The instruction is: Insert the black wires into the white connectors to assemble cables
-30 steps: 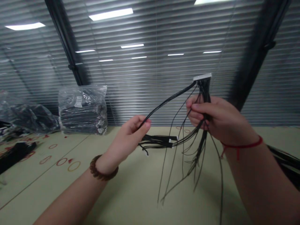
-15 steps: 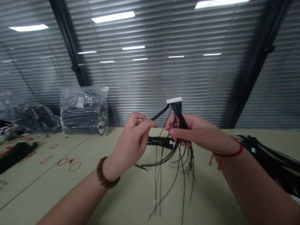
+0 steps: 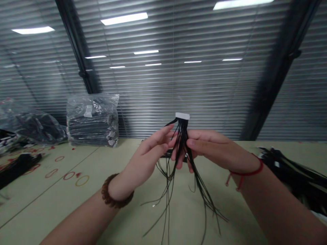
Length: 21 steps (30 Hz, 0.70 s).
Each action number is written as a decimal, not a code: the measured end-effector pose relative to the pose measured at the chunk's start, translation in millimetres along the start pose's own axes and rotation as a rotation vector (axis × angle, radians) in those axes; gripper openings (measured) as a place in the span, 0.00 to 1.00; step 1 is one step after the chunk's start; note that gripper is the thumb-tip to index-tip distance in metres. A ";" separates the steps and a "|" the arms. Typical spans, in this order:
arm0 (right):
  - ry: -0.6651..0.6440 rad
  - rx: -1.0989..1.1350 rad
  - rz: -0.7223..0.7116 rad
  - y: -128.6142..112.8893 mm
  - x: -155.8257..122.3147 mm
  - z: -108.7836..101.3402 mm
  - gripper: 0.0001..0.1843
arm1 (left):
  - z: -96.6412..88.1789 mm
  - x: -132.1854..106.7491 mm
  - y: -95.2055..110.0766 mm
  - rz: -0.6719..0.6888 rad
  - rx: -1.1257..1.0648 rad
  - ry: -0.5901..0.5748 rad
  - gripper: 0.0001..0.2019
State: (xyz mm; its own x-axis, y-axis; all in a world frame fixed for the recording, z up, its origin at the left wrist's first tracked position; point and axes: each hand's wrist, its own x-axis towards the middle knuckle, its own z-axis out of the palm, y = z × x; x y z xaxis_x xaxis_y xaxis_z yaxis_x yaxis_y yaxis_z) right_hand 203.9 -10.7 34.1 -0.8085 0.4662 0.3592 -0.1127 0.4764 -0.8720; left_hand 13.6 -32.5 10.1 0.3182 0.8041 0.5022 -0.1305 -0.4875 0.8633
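Between my two hands hangs a wire harness [image 3: 182, 131] of many thin black wires, topped by a white connector [image 3: 182, 116]. My right hand [image 3: 206, 146] grips the bundle just below the connector, thumb in front and fingers behind. From the other side, my left hand [image 3: 153, 146] has its fingers and thumb closed around the left-hand wires and a thicker black strand near the connector. Below the hands the wires part into a left and a right group, their loose ends dangling above the table. Behind the hands lies another black bundle [image 3: 167, 153], mostly hidden.
On the pale table [image 3: 122, 217], a clear bag of black cables [image 3: 92, 122] stands at the back left, beside another bag [image 3: 33, 126]. Rubber bands [image 3: 68, 175] lie scattered at left. Black cable bundles rest at far left [image 3: 20, 166] and right [image 3: 293, 177]. Blinds rise behind.
The harness has shifted slightly left and down, and its connector has turned. My left hand has come up against the wires, which now hang in two groups.
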 end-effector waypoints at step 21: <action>0.305 -0.729 0.017 -11.0 -0.2 20.8 0.13 | 10.7 -2.9 4.7 0.006 -0.110 0.094 0.17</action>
State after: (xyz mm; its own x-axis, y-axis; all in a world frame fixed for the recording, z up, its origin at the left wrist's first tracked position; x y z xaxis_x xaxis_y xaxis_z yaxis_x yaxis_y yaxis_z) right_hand 193.3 -31.5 36.7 -0.6004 0.6117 0.5151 0.3910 0.7865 -0.4781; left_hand 22.1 -40.8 12.2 0.2283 0.8319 0.5057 -0.2364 -0.4565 0.8577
